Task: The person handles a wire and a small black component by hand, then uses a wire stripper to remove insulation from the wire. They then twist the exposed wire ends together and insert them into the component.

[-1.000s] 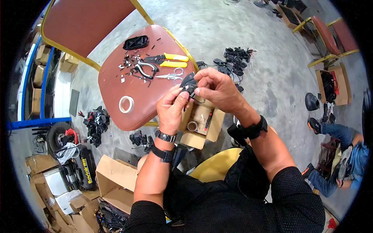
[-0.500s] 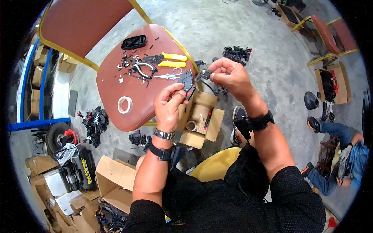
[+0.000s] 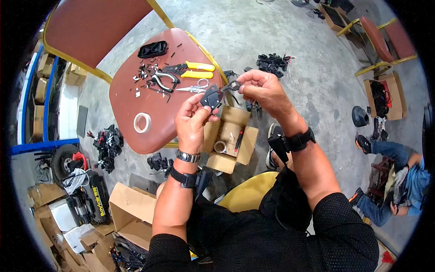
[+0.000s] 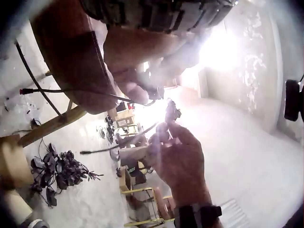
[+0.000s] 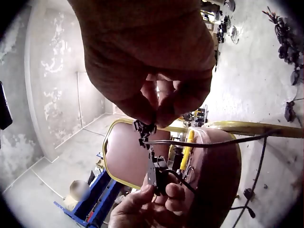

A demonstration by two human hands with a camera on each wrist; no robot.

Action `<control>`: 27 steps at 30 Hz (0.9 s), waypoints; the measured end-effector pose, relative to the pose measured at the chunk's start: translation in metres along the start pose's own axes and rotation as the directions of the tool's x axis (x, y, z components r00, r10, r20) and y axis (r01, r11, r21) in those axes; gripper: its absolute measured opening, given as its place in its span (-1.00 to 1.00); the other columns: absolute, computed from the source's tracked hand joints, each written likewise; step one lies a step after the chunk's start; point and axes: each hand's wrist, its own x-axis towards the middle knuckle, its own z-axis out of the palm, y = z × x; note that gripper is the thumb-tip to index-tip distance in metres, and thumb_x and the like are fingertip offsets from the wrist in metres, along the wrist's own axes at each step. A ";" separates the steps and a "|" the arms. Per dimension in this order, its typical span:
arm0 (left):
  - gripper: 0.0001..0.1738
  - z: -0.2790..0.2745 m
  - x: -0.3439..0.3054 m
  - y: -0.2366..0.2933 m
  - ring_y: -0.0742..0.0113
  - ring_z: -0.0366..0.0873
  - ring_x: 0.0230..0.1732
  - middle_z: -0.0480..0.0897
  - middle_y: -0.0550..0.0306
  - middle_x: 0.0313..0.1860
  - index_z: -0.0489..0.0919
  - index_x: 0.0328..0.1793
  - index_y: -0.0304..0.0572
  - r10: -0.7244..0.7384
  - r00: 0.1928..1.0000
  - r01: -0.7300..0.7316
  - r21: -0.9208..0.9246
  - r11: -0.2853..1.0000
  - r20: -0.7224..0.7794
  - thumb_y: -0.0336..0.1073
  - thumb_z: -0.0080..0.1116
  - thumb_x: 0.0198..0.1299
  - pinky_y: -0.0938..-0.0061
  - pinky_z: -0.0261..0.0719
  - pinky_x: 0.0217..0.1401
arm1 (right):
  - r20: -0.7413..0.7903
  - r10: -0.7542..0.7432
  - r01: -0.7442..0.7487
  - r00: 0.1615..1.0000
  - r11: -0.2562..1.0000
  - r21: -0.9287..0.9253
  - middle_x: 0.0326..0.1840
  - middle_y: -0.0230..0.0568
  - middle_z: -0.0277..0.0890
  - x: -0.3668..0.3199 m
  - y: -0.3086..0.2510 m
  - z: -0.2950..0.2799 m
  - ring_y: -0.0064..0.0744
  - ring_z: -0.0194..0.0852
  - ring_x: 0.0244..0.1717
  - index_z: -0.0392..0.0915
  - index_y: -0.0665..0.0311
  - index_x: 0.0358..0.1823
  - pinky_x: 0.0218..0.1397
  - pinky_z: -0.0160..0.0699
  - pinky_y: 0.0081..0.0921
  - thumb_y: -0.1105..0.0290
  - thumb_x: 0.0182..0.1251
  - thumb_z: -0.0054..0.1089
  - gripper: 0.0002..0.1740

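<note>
Between thumb and fingers, my left hand [image 3: 189,124] holds a flat black plastic housing [image 3: 210,98] with small holes in its face. My right hand [image 3: 268,94] pinches a small dark piece [image 3: 233,86] just to the right of the housing's upper edge. In the right wrist view this small piece [image 5: 144,129] hangs from thumb and fingertips, right above the housing [image 5: 156,173]. A thin black cable [image 5: 213,142] runs off sideways from the small piece, and another comes out of the housing. Glare hides part of the left wrist view.
On the red chair seat [image 3: 154,109] lie yellow-handled pliers [image 3: 197,70], black-and-white pliers [image 3: 165,81], scissors [image 3: 195,87], a tape roll [image 3: 142,122] and a black pouch [image 3: 152,49]. An open carton [image 3: 247,145] stands below my hands. Another person [image 3: 410,181] sits at the right.
The hands were together at the housing, then my right hand drew away with the small piece. Since then it has come back left, closer to the housing, which has tilted.
</note>
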 end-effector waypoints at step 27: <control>-0.80 0.003 0.004 0.001 0.19 0.75 -0.32 0.70 -0.05 -0.21 0.46 -0.01 -0.31 -0.084 0.996 0.081 -0.225 0.971 -0.004 -0.44 0.22 0.33 0.47 0.78 -0.36 | 0.303 -0.503 0.584 0.809 0.634 -0.507 -0.22 -0.25 0.58 -0.004 0.010 0.028 -0.44 0.61 -0.17 0.60 0.32 -0.18 -0.14 0.58 -0.49 0.68 0.17 0.25 -0.80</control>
